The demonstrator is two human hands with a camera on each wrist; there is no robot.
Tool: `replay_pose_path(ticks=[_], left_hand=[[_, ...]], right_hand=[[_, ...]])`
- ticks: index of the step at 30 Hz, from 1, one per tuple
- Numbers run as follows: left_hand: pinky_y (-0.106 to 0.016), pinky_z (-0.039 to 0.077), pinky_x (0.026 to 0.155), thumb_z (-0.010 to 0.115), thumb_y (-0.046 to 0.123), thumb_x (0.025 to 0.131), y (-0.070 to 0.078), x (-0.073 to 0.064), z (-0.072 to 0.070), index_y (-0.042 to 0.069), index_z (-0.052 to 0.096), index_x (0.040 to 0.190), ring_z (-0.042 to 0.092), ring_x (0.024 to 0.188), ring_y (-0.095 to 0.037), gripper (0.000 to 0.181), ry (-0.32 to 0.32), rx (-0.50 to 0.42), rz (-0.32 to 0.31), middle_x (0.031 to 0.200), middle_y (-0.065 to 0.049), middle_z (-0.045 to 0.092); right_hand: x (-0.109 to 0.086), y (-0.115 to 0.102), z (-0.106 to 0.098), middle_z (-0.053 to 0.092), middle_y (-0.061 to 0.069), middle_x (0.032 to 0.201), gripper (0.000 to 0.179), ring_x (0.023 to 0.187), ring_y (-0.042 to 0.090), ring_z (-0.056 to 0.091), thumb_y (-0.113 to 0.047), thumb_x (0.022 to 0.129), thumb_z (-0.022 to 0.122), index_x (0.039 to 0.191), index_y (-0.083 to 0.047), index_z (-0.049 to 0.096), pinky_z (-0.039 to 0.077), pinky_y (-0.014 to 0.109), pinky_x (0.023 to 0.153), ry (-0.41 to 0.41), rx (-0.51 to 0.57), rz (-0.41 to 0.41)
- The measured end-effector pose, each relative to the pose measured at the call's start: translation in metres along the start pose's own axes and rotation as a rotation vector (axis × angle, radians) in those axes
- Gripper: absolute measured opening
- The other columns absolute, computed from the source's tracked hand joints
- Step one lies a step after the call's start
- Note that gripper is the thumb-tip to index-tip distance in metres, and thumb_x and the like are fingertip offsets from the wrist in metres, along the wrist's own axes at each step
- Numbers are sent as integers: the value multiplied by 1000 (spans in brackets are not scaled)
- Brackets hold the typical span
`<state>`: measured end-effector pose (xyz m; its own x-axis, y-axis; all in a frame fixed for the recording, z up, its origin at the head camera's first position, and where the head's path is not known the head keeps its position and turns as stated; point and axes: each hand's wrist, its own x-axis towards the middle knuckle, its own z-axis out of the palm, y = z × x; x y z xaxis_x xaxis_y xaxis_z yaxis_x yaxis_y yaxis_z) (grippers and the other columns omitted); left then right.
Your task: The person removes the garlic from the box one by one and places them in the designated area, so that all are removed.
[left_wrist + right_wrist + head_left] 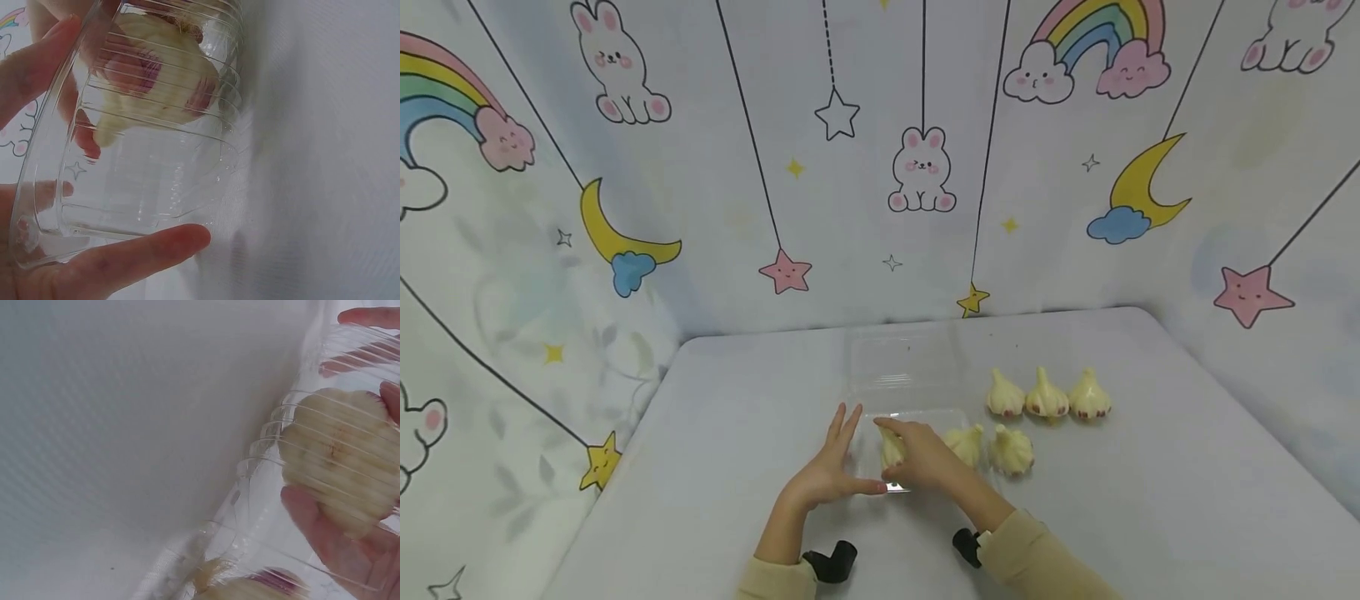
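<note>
In the head view my left hand (826, 477) spans the left end of a clear plastic box (867, 487), fingers pointing away and thumb stretched along the front. The left wrist view shows that thumb straight beside the ribbed wall (147, 187). My right hand (928, 457) reaches into the box and grips a garlic bulb (891, 448) between thumb and fingers. Through the box side, the right wrist view shows this bulb (340, 456) with fingers around it. A second garlic bulb (964, 446) sits in the box's right part, partly covered by the right hand.
Just right of the box lies one garlic bulb (1012, 451). Behind it stand three more garlic bulbs (1047, 396) in a row. The box's clear lid (904, 358) is folded back toward the far edge of the white table (730, 417). A patterned curtain (865, 225) surrounds the table.
</note>
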<state>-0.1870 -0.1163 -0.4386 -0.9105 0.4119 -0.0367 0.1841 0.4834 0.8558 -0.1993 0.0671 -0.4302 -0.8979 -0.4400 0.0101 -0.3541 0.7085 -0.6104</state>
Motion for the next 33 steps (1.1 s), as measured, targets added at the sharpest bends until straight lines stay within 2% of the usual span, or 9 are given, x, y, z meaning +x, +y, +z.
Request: replay_pose_path(ticks=[4,10,18,25,33], left_hand=[[-65,22,97,83,26,64,0,1,1,17,7,148,7,133,-48,114,-4,0,-4,150,-18,-12],[-64,22,98,83,27,65,3,6,3,18,8,148,8,134,-45,113,-7,24,-5,151,-16,-11],[-63,23,98,82,27,66,3,9,3,17,7,148,7,134,-44,112,-16,41,-12,151,-15,-11],[-63,24,98,83,28,65,1,9,6,17,6,148,9,133,-46,114,-9,27,-10,151,-15,-11],[-63,23,98,84,27,64,1,1,4,17,8,148,8,133,-46,114,25,16,-48,151,-15,-10]], right_hand=[[0,2,-4,58,14,120,73,106,31,54,-17,67,81,132,-14,49,46,47,85,26,17,33],[-8,7,-15,58,14,119,75,105,32,56,-24,67,81,133,-18,48,48,47,81,127,89,34],[-18,12,-22,59,17,117,75,99,30,60,-26,64,83,131,-21,49,51,36,70,212,202,28],[-24,15,-25,61,17,113,76,98,33,61,-29,60,85,128,-24,51,52,40,71,305,220,37],[-33,13,-36,60,15,114,76,102,36,59,-30,61,84,127,-30,47,52,38,71,309,255,22]])
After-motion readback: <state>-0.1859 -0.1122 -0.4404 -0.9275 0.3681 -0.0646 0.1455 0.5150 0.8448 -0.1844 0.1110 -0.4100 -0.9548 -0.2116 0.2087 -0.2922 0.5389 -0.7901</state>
